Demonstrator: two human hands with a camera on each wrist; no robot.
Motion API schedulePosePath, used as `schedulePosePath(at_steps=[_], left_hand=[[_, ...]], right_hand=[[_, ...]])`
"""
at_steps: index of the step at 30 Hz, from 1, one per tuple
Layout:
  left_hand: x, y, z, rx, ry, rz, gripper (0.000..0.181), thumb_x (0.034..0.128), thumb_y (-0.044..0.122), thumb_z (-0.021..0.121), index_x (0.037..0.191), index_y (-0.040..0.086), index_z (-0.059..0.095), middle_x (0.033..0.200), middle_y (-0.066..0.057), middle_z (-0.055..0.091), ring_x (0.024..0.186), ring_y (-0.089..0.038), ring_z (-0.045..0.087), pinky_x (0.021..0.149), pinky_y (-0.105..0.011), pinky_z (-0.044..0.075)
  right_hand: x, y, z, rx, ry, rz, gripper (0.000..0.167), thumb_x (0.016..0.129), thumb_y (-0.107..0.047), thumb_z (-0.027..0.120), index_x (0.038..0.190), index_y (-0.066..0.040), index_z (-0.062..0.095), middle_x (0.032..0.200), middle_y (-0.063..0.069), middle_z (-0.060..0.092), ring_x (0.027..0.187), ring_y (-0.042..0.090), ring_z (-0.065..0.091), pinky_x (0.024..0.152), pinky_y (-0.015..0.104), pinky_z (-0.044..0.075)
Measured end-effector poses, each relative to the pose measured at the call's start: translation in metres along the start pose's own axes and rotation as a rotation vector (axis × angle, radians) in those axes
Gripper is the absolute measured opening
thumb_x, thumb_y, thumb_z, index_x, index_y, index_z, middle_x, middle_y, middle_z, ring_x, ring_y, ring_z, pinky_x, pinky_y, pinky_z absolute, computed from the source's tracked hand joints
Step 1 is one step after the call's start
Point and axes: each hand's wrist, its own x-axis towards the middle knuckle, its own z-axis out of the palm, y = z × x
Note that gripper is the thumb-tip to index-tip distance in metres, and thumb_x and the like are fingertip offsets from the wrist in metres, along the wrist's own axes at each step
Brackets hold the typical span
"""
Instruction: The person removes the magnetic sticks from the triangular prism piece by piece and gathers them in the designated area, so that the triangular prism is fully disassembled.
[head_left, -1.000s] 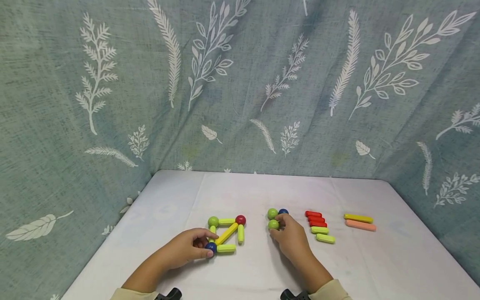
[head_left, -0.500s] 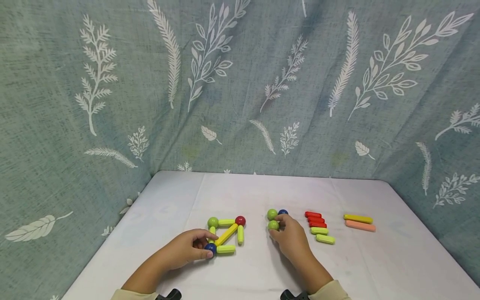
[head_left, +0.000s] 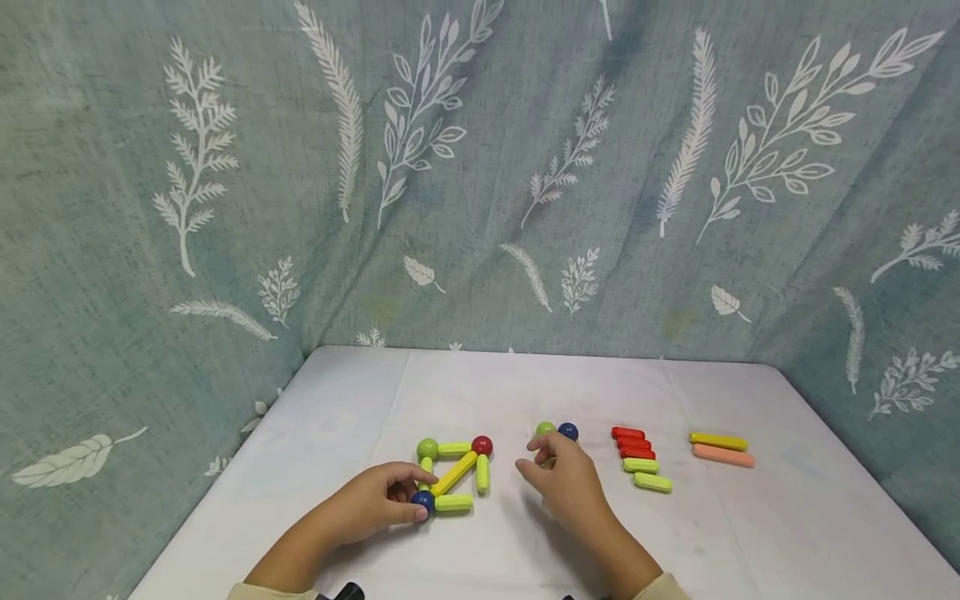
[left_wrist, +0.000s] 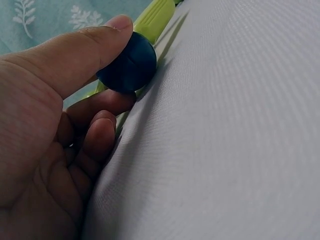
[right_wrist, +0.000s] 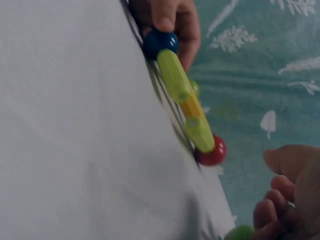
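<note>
My left hand (head_left: 375,502) pinches a dark blue ball (left_wrist: 129,65) at the near left corner of a flat frame on the table. The frame has short lime sticks (head_left: 453,502), a longer yellow stick (head_left: 455,473) set diagonally, a green ball (head_left: 427,449) and a red ball (head_left: 482,446). A gap shows between the near lime stick and the lime stick (head_left: 482,475) below the red ball. My right hand (head_left: 567,483) hovers right of the frame, thumb apart from loosely bent fingers, with no object visible between them. A green ball (right_wrist: 240,233) shows by its fingers.
Beyond the right hand sit another green ball (head_left: 545,428) and a blue ball (head_left: 568,431). Further right lie red short sticks (head_left: 633,443), lime short sticks (head_left: 652,482), a yellow long stick (head_left: 717,442) and an orange long stick (head_left: 723,456). Patterned cloth (head_left: 480,183) walls the back.
My right hand has moved a little left, away from its touch on the nearer green ball, which is now hidden in the head view. The left hand stays on the blue ball.
</note>
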Motion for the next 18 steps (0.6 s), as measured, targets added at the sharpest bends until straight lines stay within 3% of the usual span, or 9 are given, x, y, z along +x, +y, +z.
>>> schedulePosePath(at_steps=[8, 11, 18], left_hand=[[-0.001, -0.001, 0.002, -0.013, 0.001, 0.012, 0.043, 0.0853, 0.035, 0.088, 0.124, 0.024, 0.073, 0.099, 0.000, 0.065, 0.089, -0.018, 0.057, 0.074, -0.026, 0.049], [-0.001, -0.001, 0.002, -0.019, 0.005, 0.022, 0.043, 0.0856, 0.033, 0.088, 0.125, 0.023, 0.073, 0.099, -0.001, 0.064, 0.088, -0.019, 0.057, 0.073, -0.026, 0.049], [-0.001, -0.001, 0.000, -0.024, -0.004, 0.028, 0.044, 0.0852, 0.033, 0.088, 0.125, 0.023, 0.073, 0.099, -0.002, 0.064, 0.089, -0.020, 0.057, 0.074, -0.026, 0.049]], right_hand=[[-0.017, -0.011, 0.020, 0.103, -0.343, -0.020, 0.032, 0.090, -0.026, 0.084, 0.114, -0.014, 0.067, 0.106, 0.000, 0.067, 0.080, 0.017, 0.066, 0.061, 0.035, 0.056], [-0.020, -0.015, 0.025, 0.136, -0.398, -0.026, 0.033, 0.090, -0.023, 0.084, 0.118, -0.014, 0.067, 0.108, 0.000, 0.068, 0.074, 0.018, 0.067, 0.058, 0.035, 0.056], [-0.027, -0.021, 0.036, 0.109, -0.432, -0.058, 0.036, 0.090, -0.020, 0.083, 0.122, -0.014, 0.070, 0.102, -0.006, 0.068, 0.074, 0.015, 0.066, 0.059, 0.031, 0.055]])
